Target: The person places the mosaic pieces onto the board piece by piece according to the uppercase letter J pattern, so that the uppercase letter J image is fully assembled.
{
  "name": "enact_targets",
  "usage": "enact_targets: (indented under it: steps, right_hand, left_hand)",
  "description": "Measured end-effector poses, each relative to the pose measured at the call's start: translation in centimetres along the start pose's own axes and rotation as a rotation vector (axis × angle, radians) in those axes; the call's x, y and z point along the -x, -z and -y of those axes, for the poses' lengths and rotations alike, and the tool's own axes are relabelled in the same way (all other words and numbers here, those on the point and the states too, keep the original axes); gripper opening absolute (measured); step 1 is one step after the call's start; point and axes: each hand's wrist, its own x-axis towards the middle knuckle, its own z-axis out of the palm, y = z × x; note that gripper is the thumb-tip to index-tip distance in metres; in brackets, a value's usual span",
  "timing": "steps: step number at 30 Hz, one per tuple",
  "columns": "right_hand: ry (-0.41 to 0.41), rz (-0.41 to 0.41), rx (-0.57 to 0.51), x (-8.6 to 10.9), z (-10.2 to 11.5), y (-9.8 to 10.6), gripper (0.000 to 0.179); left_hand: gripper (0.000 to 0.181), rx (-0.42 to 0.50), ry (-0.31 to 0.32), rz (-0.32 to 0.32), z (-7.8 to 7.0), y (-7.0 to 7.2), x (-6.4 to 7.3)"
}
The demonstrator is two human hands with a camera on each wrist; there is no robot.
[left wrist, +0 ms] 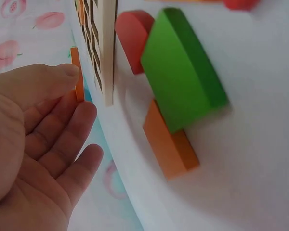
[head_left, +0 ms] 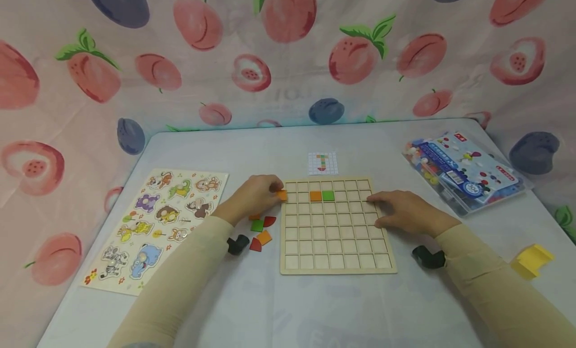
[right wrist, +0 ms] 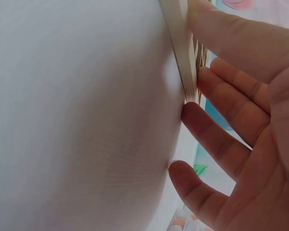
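My left hand (head_left: pixel 254 198) pinches an orange square tile (head_left: pixel 281 195) between thumb and fingers at the upper left edge of a wooden grid board (head_left: pixel 339 248). In the left wrist view that tile (left wrist: pixel 77 77) shows edge-on under the thumb. An orange tile (head_left: pixel 316 196) and a green tile (head_left: pixel 328 195) sit side by side in the board's second row. My right hand (head_left: pixel 407 211) touches the board's right edge, its fingers spread and fairly straight. Left of the board lie loose pieces, among them a green square (head_left: pixel 257 225), an orange square (head_left: pixel 264 238) and a red rounded piece (head_left: pixel 269 221).
Behind the grid board lies a small pattern card (head_left: pixel 322 163) printed with a coloured figure. An animal puzzle board (head_left: pixel 155 233) lies at the left, partly under the left sleeve. A clear plastic box (head_left: pixel 472 175) stands at the back right, with a yellow piece (head_left: pixel 533 261) nearer the right edge.
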Motion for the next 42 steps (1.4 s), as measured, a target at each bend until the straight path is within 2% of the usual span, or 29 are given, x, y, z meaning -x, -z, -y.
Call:
enact_targets:
  steps: [12,23,33,42]
  right_hand:
    - [0.012,-0.003,-0.002,0.2,0.1,-0.1,0.061]
    - [-0.01,-0.004,0.002,0.3,0.3,-0.1,0.062]
    - [0.024,-0.011,-0.001,0.3,0.1,-0.1,0.06]
    - [0.021,-0.012,-0.001,0.3,0.0,-0.1,0.06]
  left_hand:
    - [0.034,0.05,-0.022,0.026,-1.6,-0.6,-0.5]
    - [0.03,-0.007,-0.082,0.018,-2.6,-1.3,-1.0]
    - [0.027,-0.004,-0.149,0.023,-3.4,-2.0,-1.4]
    - [0.028,-0.006,-0.179,0.028,-4.5,-2.3,-2.0]
